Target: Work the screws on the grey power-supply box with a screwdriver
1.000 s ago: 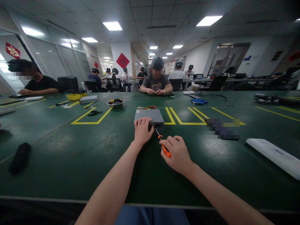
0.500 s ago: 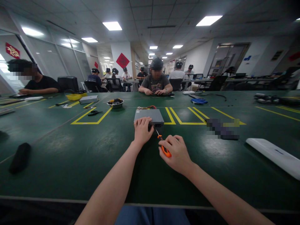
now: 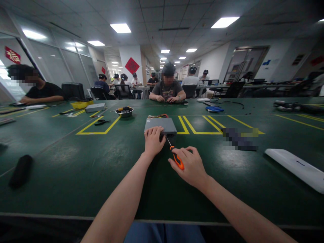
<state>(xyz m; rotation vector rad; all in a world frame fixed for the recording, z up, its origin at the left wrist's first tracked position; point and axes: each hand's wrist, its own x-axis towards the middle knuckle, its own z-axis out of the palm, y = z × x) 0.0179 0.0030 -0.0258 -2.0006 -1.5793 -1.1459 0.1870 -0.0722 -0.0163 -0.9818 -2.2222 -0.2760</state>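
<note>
A grey metal power supply unit (image 3: 164, 124) lies on the green table in front of me, its bundle of coloured wires at the far side. My left hand (image 3: 154, 139) grips its near left corner, fingers over the top and thumb at the front face, covering part of that face. In my right hand (image 3: 188, 166) is a screwdriver (image 3: 179, 162) with an orange and black handle, held between thumb and fingers. Its thin shaft slants up and left to the unit's front face near my left thumb; whether the tip touches a screw is too small to tell.
A metal bowl of tools (image 3: 124, 112) stands back left, near black pliers (image 3: 102, 122) and a yellow tray (image 3: 82, 104). At right lie a pixelated dark object (image 3: 239, 139) and a long white case (image 3: 296, 168). A co-worker (image 3: 168, 87) sits opposite.
The fingers of my right hand have shifted on the screwdriver handle, the thumb now reaching further left and the handle slightly turned. My left hand and the power supply unit stay in place.
</note>
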